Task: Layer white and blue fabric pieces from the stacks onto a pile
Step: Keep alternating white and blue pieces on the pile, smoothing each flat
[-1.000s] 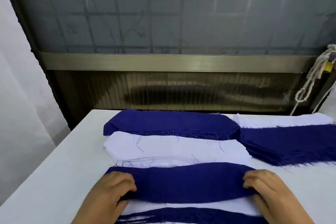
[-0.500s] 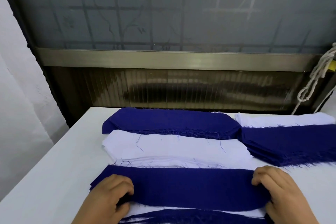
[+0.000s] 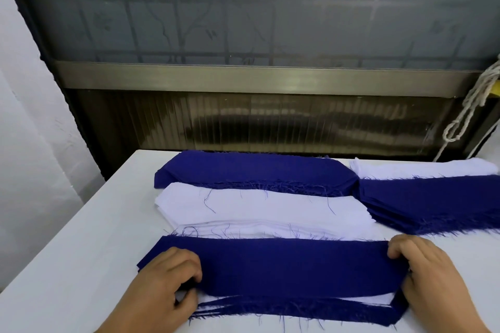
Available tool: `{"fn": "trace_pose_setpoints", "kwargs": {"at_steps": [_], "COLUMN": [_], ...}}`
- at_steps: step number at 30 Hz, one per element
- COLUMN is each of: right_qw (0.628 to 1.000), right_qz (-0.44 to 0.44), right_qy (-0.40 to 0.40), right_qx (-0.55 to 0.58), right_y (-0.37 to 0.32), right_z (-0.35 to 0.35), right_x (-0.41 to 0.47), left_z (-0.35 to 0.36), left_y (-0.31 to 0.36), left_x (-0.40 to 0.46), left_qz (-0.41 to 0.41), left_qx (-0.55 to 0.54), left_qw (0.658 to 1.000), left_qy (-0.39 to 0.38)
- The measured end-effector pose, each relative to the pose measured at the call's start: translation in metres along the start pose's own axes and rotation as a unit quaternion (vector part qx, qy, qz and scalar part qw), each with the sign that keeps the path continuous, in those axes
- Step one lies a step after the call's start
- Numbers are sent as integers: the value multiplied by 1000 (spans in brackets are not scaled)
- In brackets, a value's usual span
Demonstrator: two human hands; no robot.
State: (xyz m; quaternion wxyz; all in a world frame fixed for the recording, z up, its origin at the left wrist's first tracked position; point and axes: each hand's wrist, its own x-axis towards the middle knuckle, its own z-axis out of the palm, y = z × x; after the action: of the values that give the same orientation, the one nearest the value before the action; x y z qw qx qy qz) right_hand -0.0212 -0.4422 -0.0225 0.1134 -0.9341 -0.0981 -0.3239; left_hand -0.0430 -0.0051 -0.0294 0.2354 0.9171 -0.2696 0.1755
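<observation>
While a person leans over a white table (image 3: pixel 67 265), both hands work at the ends of a long blue fabric strip (image 3: pixel 292 265) lying across the near pile (image 3: pixel 295 305) at six o'clock. That pile shows white and blue layers along its frayed near edge. The left hand (image 3: pixel 162 286) sits at the strip's left end, about seven o'clock, fingers curled, with the fingertips on the cloth and the thumb tucked at the edge of the layers; whether it pinches the strip or only presses it, I cannot tell. The right hand (image 3: pixel 430 276) is at five o'clock, fingers bent over the strip's right end and curled round it, gripping it.

Just beyond the pile, toward twelve o'clock, lies a white fabric stack (image 3: pixel 259 208) with loose blue threads on it. Behind that, touching it, is a blue fabric stack (image 3: pixel 251 170) with a frayed near edge. At two o'clock another blue stack (image 3: pixel 433 197) lies beside them, and a white stack (image 3: pixel 422 169) rests behind it at the table's far edge. A pale knotted rope (image 3: pixel 470 105) hangs at three o'clock against a frosted window (image 3: pixel 243 8) with a brass-coloured rail (image 3: pixel 257 80).
</observation>
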Motion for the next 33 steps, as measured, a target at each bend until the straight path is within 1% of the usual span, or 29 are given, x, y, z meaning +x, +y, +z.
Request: {"fn": "trace_pose_setpoints", "kwargs": {"at_steps": [2,4,8,13,14,16,17,18,19,20,21,22,23,24,26,28,30,33], "right_qw": [1000,1000,995,985,984,982,983,987,992,996,997,995,992,989,986,984,982,976], "right_qz": [-3,3,89,151,159,183,181,158,112,59,9,-37,-72,-88,-65,-26,-7,30], "right_qy": [8,-7,-55,-81,-78,-49,-21,9,32,32,12,-25,-63,-89,-132,-153,-171,-209], "right_qx": [-10,-23,7,31,31,27,26,31,47,65,78,86,86,82,82,86,75,46], "right_y": [-2,-3,1,5,6,8,9,7,3,-5,-13,-20,-25,-28,-25,-19,-14,-8], "right_z": [-2,-3,-1,-1,-2,-4,-7,-9,-11,-13,-14,-12,-11,-9,-8,-12,-16,-16], "right_x": [1,1,-6,-9,-9,-8,-8,-7,-6,-6,-6,-7,-9,-10,-11,-9,-6,1], "left_z": [0,-2,-4,-4,-4,-4,-5,-5,-5,-5,-5,-5,-5,-5,-5,-5,-7,-11], "left_y": [2,3,6,10,10,11,11,12,12,13,13,13,13,13,13,12,11,8], "left_x": [0,0,-1,-1,-1,-1,-1,-1,-1,-2,-2,-2,-1,-1,-1,0,2,12], "left_qz": [-1,-6,-10,-19,-21,-26,-28,-29,-29,-30,-32,-33,-35,-37,-41,-47,-56,-99], "left_qx": [-6,-5,-2,-11,-11,-14,-17,-18,-19,-20,-23,-27,-29,-29,-28,-30,-36,-41], "left_qw": [1000,1000,1000,1000,1000,1000,999,999,999,999,999,999,999,999,999,998,997,993], "left_qy": [-9,-20,-26,-8,-8,-8,-7,-7,-7,-6,-5,-6,-7,-10,-16,-20,-28,-53]}}
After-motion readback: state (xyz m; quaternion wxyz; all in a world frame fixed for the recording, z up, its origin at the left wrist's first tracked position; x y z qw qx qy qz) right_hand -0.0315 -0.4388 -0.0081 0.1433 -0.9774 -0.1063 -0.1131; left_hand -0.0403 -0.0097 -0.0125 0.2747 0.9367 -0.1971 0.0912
